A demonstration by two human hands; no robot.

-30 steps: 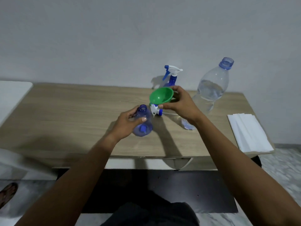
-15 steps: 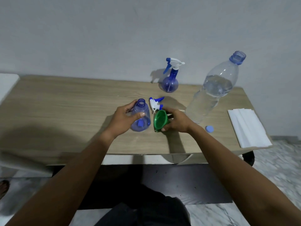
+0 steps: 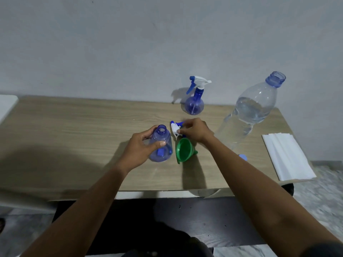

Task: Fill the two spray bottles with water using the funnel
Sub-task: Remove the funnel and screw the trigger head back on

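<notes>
My left hand (image 3: pixel 141 147) grips an open blue spray bottle (image 3: pixel 161 145) standing on the wooden table (image 3: pixel 74 130). The green funnel (image 3: pixel 184 150) lies on its side just right of that bottle, free of both hands. Behind the funnel, my right hand (image 3: pixel 194 129) closes its fingers on the loose white and blue spray head (image 3: pixel 176 127). A second blue spray bottle (image 3: pixel 194 102), with its spray head on, stands near the wall. A large clear water bottle (image 3: pixel 250 112), uncapped and partly full, stands at the right.
A small blue cap (image 3: pixel 243 157) lies on the table beside my right forearm. A folded white cloth (image 3: pixel 287 156) rests at the table's right end. A white surface (image 3: pixel 7 104) adjoins the table's left end. A grey wall runs close behind.
My right hand carried the funnel down from above the bottle, laid it on its side on the table, let go, and moved back onto the loose spray head. My left hand stayed on the bottle.
</notes>
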